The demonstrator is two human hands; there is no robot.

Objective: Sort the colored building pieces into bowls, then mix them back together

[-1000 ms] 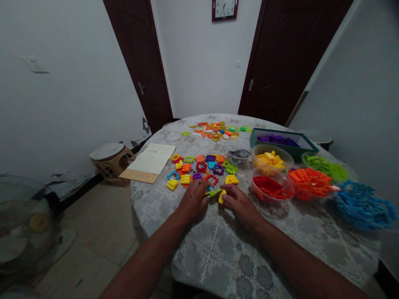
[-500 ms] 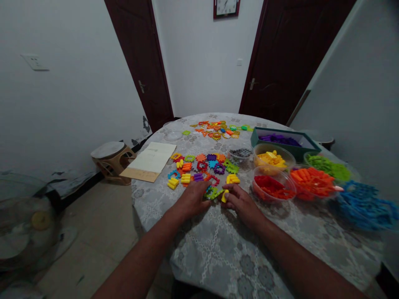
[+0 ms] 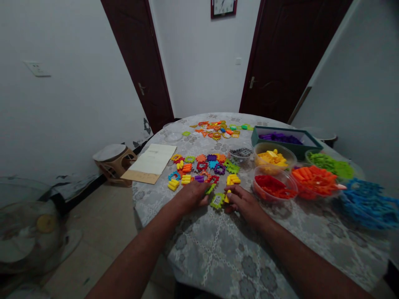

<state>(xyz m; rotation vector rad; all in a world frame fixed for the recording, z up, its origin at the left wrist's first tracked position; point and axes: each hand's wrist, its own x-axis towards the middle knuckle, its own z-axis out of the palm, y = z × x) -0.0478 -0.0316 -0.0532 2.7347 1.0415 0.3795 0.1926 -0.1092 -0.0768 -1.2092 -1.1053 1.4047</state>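
A green square with a pale grille (image 3: 217, 201) is sitting between the two hands, on or just above the patterned tablecloth (image 3: 215, 245); which one, I cannot tell. The right hand (image 3: 242, 201) is pinching a small yellow piece (image 3: 227, 197) in a narrow grip, close against the square's edge. The left hand (image 3: 193, 194) is gripping a green piece (image 3: 210, 189) at its fingertips and is partly covering some purple tubes (image 3: 198, 178).

Just ahead, a red frame (image 3: 213, 179) and a spread of mixed pieces are crowding the space, while a yellow cluster (image 3: 233, 179) is lying in front of the right hand. To that hand's right, a clear bowl (image 3: 286, 174) of red pieces (image 3: 271, 187) is hemming it in, with orange pieces (image 3: 316, 179) and blue pieces (image 3: 368, 203) filling the cloth beyond. Farther back, a dark green box (image 3: 301, 153) is holding purple parts (image 3: 280, 138). Off left, a pale paper (image 3: 156, 158) is lying flat, and another heap (image 3: 215, 129) is occupying the table's far side.
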